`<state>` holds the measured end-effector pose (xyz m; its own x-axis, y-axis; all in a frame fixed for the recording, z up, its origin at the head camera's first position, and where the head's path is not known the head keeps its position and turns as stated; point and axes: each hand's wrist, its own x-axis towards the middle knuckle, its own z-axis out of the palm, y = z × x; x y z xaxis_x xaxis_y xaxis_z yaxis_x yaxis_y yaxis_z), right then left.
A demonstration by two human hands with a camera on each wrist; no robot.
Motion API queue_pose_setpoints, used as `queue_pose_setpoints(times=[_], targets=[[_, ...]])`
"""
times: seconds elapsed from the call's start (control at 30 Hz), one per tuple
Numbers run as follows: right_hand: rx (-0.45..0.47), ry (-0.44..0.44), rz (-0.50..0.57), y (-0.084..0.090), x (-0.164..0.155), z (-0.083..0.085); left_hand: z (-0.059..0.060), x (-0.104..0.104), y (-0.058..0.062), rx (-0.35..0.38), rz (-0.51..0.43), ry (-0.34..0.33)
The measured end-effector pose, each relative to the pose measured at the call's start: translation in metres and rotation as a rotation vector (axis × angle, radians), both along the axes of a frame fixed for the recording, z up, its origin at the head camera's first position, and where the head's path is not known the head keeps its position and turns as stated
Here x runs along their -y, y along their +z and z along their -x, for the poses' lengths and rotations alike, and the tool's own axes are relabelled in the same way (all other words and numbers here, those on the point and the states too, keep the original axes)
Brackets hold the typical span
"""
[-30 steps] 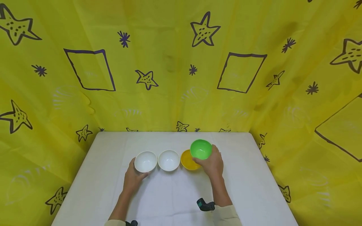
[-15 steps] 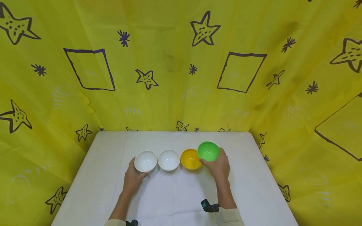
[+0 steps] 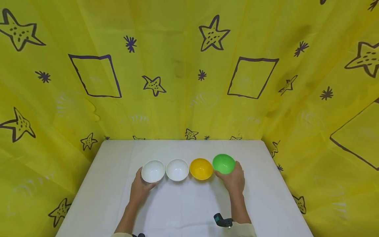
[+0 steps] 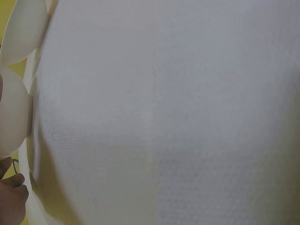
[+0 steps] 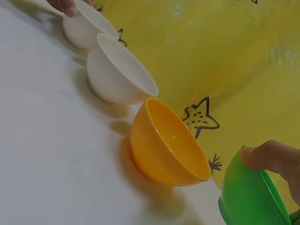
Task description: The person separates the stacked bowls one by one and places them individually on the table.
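At the right end of a row of four bowls, the right hand (image 3: 234, 180) is gripping the round green plastic bowl (image 3: 223, 163), thumb on its rim, apparently setting it down just beside the yellow-orange plastic bowl (image 3: 201, 169). The left hand (image 3: 139, 189) is cupping the outer white bowl (image 3: 153, 171), with the second white bowl (image 3: 177, 170) sitting between it and the yellow-orange one. Judging by this, the placing step is nearly finishing; the next move is calling for seating the green bowl flat, without knocking its neighbour. A white cloth is covering the tabletop (image 3: 183, 210), and a yellow curtain (image 3: 177, 65) printed with dark stars and squares is enclosing it.
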<state>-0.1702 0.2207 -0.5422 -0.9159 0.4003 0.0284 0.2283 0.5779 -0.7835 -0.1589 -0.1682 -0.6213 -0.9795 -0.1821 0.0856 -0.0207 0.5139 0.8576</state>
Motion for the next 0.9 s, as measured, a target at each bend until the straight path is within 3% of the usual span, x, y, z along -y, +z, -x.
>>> queue_pose_setpoints(times=[0.9], targets=[[0.028, -0.026, -0.029, -0.042, -0.005, -0.002, 0.000, 0.000, -0.001, 0.016, -0.017, -0.010]])
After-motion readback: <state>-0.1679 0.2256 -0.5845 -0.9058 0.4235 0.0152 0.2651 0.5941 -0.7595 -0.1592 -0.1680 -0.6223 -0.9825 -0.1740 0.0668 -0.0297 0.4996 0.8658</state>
